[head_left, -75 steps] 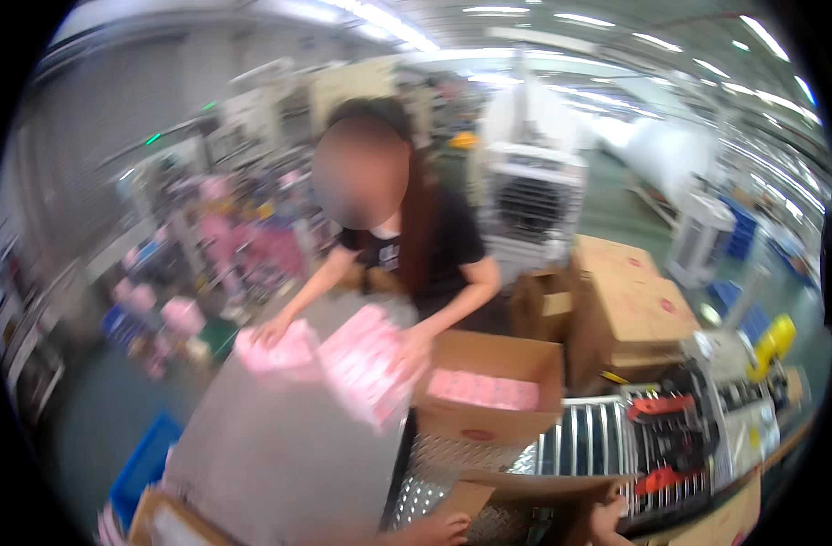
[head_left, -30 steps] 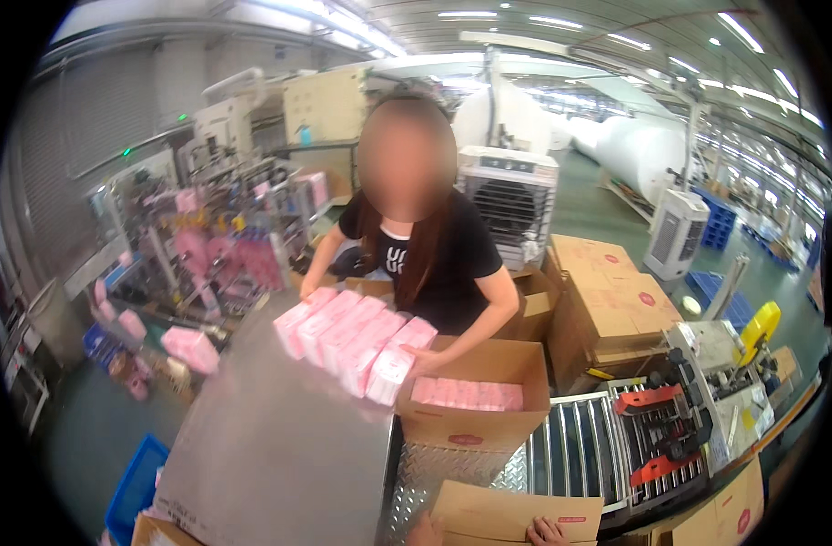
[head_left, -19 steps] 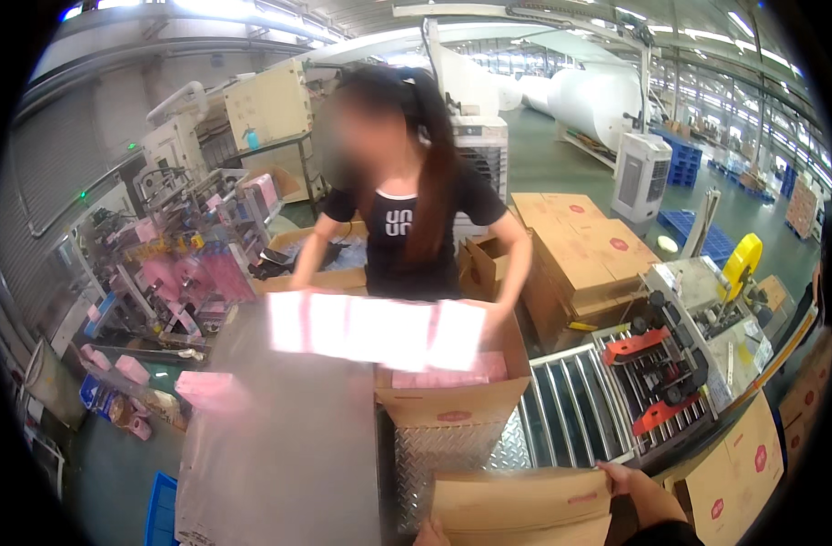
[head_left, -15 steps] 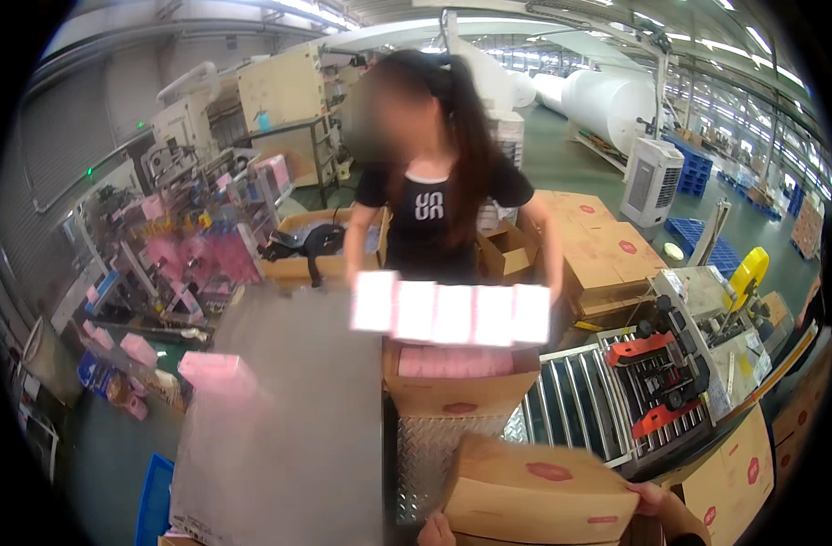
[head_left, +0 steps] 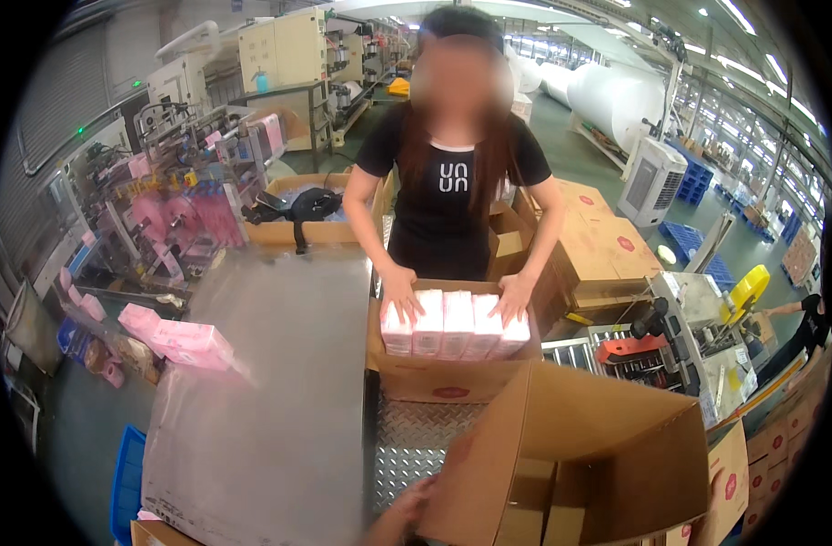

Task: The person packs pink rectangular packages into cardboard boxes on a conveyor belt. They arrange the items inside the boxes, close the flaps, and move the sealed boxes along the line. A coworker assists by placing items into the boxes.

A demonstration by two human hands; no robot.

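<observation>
An unfilled cardboard box [head_left: 607,400] is held at the lower right, tilted so that its open mouth and inner bottom flaps show. My left hand [head_left: 405,508] grips its left side low down, with the fingers against the cardboard. At its right side my right hand [head_left: 704,526] is only partly visible, holding the edge near the lower rim. Beyond it, a second cardboard box [head_left: 434,378] stands upright with a row of pink-and-white wrapped packs [head_left: 457,326] in it. Both hands of a co-worker in a black shirt press on that row.
A grey metal table [head_left: 279,391] lies to the left, with pink packs [head_left: 193,344] coming onto its edge from a machine [head_left: 161,209]. Roller conveyor [head_left: 570,355] and a taping machine [head_left: 657,346] stand right. Closed cartons [head_left: 598,241] are stacked behind; a blue bin [head_left: 127,482] sits lower left.
My box has turned from showing its closed outer faces to showing its open inside, and is raised. The co-worker has lowered the row of packs into the other box.
</observation>
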